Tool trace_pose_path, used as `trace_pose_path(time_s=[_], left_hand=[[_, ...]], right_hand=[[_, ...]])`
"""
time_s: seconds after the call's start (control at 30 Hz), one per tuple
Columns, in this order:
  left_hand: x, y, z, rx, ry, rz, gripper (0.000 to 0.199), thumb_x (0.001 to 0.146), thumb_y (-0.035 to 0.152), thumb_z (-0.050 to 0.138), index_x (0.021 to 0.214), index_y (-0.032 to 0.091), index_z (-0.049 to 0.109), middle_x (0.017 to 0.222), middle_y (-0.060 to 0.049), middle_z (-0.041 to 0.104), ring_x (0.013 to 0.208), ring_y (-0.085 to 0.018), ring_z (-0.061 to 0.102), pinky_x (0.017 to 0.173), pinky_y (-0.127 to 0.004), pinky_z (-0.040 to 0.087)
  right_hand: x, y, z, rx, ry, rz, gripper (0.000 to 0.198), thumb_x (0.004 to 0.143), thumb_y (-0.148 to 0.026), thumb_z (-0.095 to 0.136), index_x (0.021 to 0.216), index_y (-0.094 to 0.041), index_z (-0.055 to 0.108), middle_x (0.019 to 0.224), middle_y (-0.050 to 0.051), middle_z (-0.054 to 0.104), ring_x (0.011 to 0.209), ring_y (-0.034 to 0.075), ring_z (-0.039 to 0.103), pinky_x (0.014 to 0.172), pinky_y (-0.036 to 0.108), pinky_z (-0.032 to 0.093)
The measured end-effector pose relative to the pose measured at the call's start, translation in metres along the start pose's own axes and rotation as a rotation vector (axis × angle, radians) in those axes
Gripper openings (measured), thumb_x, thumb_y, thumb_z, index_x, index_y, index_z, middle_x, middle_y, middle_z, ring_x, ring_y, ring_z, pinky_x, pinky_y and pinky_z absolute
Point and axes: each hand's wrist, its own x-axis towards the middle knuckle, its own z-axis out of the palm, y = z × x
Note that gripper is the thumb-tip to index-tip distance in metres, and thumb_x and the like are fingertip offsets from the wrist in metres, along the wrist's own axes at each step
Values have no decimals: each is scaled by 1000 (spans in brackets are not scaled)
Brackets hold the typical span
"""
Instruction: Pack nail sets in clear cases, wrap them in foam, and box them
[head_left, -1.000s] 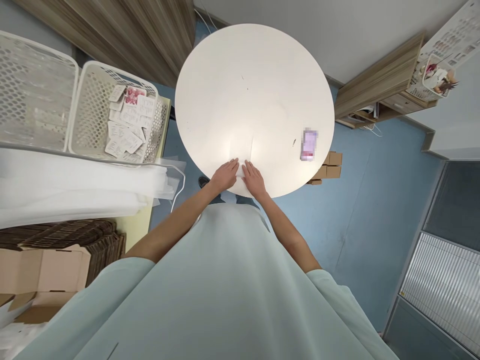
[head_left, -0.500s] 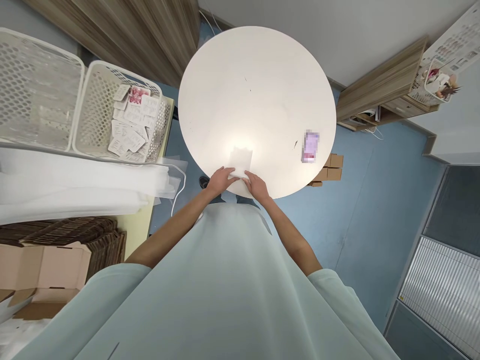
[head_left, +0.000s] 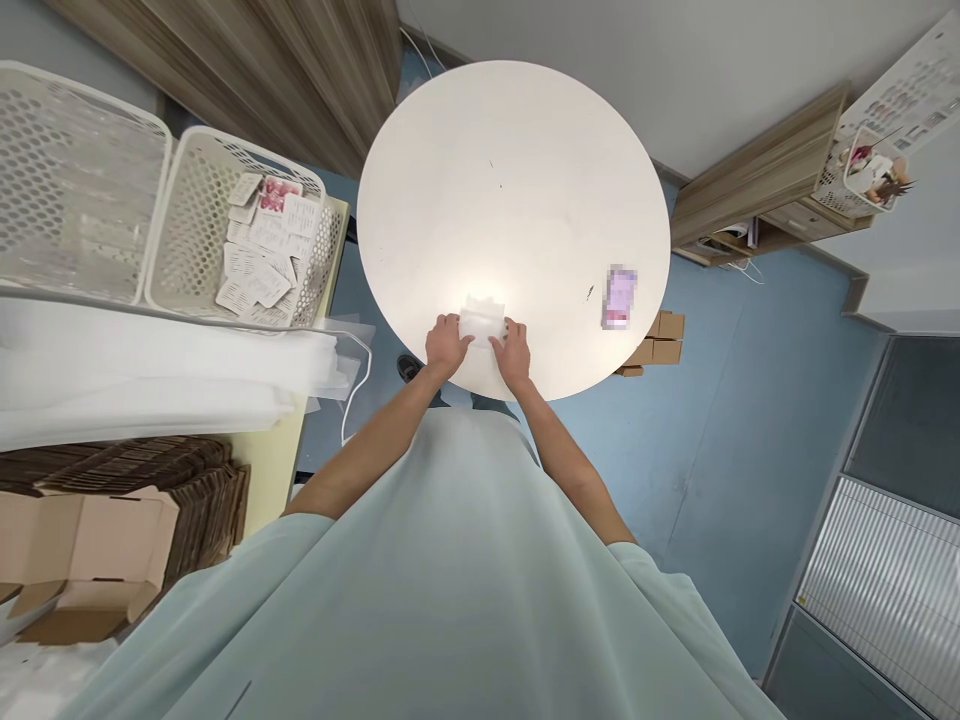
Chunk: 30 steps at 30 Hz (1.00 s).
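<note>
A small bundle of thin white foam sheet [head_left: 482,322] lies near the front edge of the round white table [head_left: 510,130], its far end loose and uneven. My left hand [head_left: 448,343] grips the left side of the bundle, thumb on the near edge and fingers curled round the side. On the opposite side my right hand [head_left: 514,352] holds it in the same way. Whether anything is wrapped inside the foam cannot be seen.
A blurred purple item [head_left: 619,297] lies at the table's right. To the left stand a white basket of printed cards [head_left: 262,245], another basket of clear plastic pieces [head_left: 97,200], white foam sheets [head_left: 150,370] and cardboard boxes [head_left: 120,540]. Brown boxes [head_left: 666,340] sit on the floor.
The near part of the foam sheet has been folded away from me, leaving a shorter bundle. Both hands have moved from its near edge to its sides.
</note>
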Motion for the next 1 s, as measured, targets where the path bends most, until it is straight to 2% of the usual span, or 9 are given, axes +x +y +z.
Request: trace_pose_path(time_s=[0.07,0.17,0.3,0.4,0.53,0.67,0.8,0.87,1.0], left_hand=[[-1,4,0,51,68,115,60,108,35,52,165,14,45,165,-24,51,150,-42,53,118,-55,47],[-2,6,3,68,70,338,62,105,17,44,166,15,47,170,-22,49,159,-37,43,129,-58,36],[-4,2,7,37,26,400,62,100,6,37,159,12,57,172,-20,49,162,-33,43,133,-55,32],[-12,-5,6,-3,5,411,60,101,8,38,157,13,59,174,-17,47,164,-33,40,135,-56,30],[-30,-19,3,-127,47,346,58,104,21,46,161,18,53,173,-15,49,164,-34,39,134,-57,31],[-42,-25,3,-294,163,102,62,106,33,52,165,15,43,168,-20,51,153,-35,52,124,-53,46],[-29,-11,6,-454,16,-77,53,106,41,60,153,17,53,157,-18,62,129,-31,70,110,-45,56],[-19,2,8,-497,-49,-96,50,106,43,62,149,18,57,157,-18,62,126,-30,72,109,-43,56],[-3,27,14,-509,-48,-53,48,107,37,61,150,17,55,159,-18,59,126,-30,72,109,-43,55]], right_hand=[[1,-3,-2,-72,0,-124,50,116,-33,43,164,-20,51,166,19,52,154,28,53,120,46,54],[-1,-5,-5,-123,-72,-283,50,117,-31,37,164,-21,52,175,15,46,167,27,37,132,52,41],[-8,-7,-6,-189,-129,-326,54,113,-34,51,163,-14,51,178,19,39,169,32,32,135,54,35],[-13,-11,-3,-198,-137,-297,52,109,-30,59,157,-11,55,174,23,44,164,35,39,133,54,36],[-17,-16,2,-74,-104,-230,52,108,-40,64,150,-10,62,165,26,54,152,39,52,127,57,42],[-10,-14,-6,124,-95,-116,53,103,-53,72,140,-15,70,147,20,70,140,35,63,122,50,49],[4,-7,-22,310,-163,-3,47,98,-56,75,129,-20,77,137,13,75,127,29,71,113,42,56],[9,-2,-30,384,-190,29,42,97,-55,76,124,-22,80,135,11,76,120,26,74,109,40,58],[18,9,-43,506,-188,46,33,101,-52,72,112,-24,84,126,8,81,115,25,77,107,39,58]])
